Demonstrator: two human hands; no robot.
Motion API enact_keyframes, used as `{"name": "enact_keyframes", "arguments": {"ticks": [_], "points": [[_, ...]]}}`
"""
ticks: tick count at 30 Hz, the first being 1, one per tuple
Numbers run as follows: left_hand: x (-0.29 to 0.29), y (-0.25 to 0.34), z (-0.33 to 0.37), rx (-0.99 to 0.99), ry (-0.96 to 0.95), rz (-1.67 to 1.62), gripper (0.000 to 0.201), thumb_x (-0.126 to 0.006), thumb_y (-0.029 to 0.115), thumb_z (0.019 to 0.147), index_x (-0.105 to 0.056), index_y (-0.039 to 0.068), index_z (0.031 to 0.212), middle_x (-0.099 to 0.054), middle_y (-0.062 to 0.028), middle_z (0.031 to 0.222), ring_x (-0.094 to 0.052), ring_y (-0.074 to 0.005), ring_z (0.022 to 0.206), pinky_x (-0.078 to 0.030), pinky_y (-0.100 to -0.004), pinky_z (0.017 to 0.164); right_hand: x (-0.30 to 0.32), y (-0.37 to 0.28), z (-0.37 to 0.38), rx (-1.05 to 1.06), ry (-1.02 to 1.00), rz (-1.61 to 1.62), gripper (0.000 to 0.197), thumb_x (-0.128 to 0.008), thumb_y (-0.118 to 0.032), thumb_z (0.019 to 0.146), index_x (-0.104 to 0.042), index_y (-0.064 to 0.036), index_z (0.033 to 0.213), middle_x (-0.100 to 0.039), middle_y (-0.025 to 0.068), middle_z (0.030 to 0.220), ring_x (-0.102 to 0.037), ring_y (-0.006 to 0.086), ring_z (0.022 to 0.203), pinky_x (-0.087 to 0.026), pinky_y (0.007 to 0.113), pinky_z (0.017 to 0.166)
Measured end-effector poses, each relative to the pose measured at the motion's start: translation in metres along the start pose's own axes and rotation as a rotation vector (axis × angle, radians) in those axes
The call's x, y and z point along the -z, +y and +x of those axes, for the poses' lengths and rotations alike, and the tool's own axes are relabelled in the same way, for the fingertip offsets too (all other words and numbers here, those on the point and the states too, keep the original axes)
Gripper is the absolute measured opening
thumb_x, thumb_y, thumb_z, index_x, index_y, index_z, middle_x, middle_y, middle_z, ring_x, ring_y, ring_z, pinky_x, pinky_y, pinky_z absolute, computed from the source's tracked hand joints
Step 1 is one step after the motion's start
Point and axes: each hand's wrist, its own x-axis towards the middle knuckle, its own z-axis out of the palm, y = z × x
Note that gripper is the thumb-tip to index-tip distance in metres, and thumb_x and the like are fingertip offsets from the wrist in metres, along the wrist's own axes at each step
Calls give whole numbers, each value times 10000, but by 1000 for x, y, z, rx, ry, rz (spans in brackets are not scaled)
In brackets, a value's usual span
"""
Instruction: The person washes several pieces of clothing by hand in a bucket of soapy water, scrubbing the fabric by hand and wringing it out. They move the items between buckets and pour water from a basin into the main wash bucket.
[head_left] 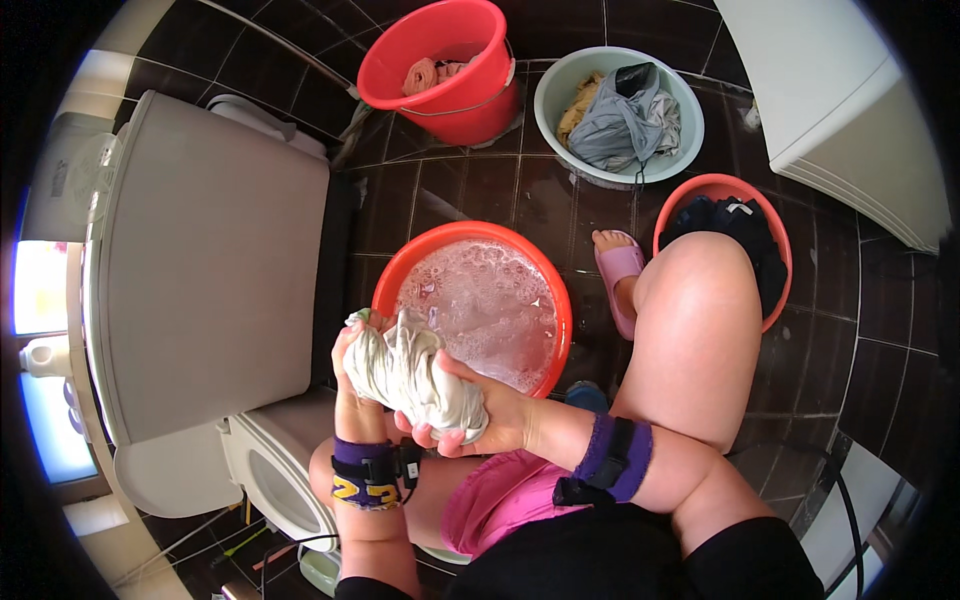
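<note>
A bunched-up, wet-looking white cloth (405, 365) is gripped between my two hands, over the near left rim of a red basin (563, 325). My left hand (347, 350) closes round its far left end, where a bit of green shows. Round the near right end wrap the fingers of my right hand (490, 410), thumb on top. Foamy, soapy water (480, 300) fills much of the basin. What kind of garment the cloth is, I cannot tell. Each forearm wears a purple band with a black strap.
Beyond the basin stand a red bucket (440, 105) with pinkish cloth and a pale blue basin (552, 125) of grey and tan laundry. Dark clothes fill another red basin (783, 240) beside my right knee. A toilet (285, 480) is at left; a white cabinet (850, 130) at far right.
</note>
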Motion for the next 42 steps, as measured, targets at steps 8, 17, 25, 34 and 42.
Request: {"name": "enact_keyframes", "arguments": {"ticks": [8, 17, 25, 34, 42], "points": [[-76, 26, 8, 326, 109, 623, 179, -630, 99, 752, -608, 2, 901, -642, -91, 806, -626, -194, 707, -514, -312, 664, -7, -1, 4, 116, 354, -755, 409, -640, -471, 834, -564, -116, 1022, -608, 18, 760, -566, 105, 610, -369, 199, 399], [-107, 1, 26, 208, 68, 1518, 272, -657, 113, 663, -647, -36, 891, -661, -112, 777, -641, -201, 714, -509, -311, 683, 17, -6, 14, 519, 532, -1087, 504, -672, -317, 755, -483, -55, 1142, -594, 53, 747, -572, 142, 547, -402, 267, 346], [-124, -35, 36, 21, 96, 2010, 355, -651, 188, 642, -658, -24, 927, -651, -232, 818, -644, -362, 788, -514, -383, 744, 55, -26, 24, 849, 601, -1148, 374, -634, -155, 745, -550, 9, 1070, -628, 92, 947, -606, 192, 862, -472, 326, 779], [-103, -57, 47, 32, 164, 2082, 360, -642, 206, 659, -671, 18, 964, -653, -237, 883, -633, -372, 863, -508, -401, 800, 79, -40, 24, 864, 837, -1315, 357, -630, -138, 746, -556, 9, 1063, -634, 95, 955, -606, 194, 868, -472, 317, 775], [-85, -61, 50, 50, 282, 1895, 415, -674, 214, 648, -668, 7, 1008, -663, -230, 918, -644, -345, 905, -503, -382, 824, 106, -54, 25, 849, 846, -1239, 432, -673, -194, 753, -550, 26, 1104, -645, 141, 980, -625, 238, 904, -477, 335, 797]]}}
